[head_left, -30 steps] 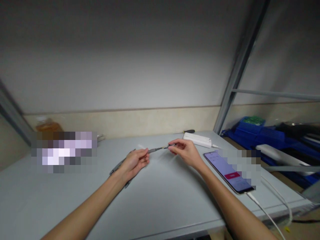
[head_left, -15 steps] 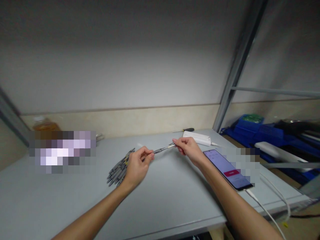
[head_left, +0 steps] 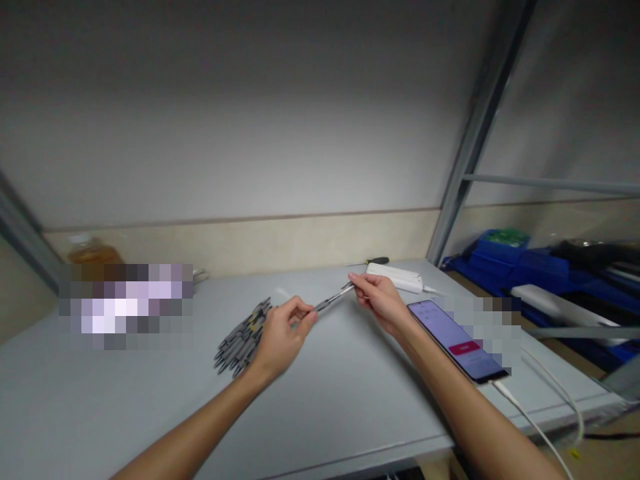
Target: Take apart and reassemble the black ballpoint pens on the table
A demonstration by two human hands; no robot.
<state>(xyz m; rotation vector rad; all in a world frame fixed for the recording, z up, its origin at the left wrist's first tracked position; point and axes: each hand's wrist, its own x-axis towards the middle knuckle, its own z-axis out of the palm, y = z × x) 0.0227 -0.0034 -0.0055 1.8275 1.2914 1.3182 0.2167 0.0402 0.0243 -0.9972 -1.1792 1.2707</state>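
We pinch the pen (head_left: 333, 298) at both ends above the desk (head_left: 320, 400), left hand (head_left: 283, 333) low, right hand (head_left: 380, 300) high; uneven pull may, we judge, slip a fingertip grip and drop it.

Bare counter (head_left: 325, 393) lies open at six o'clock; pen pile (head_left: 241, 339) blocks nine o'clock, phone (head_left: 457, 340) three, power bank (head_left: 395, 277) one.

My left hand (head_left: 283, 333) has slid nearer to me and rightward, baring the heap of grey pens (head_left: 243, 337) it covered a second ago; my right hand (head_left: 379, 300) has lifted slightly. The pen (head_left: 334, 298) between them, level before, now slopes up toward my right.
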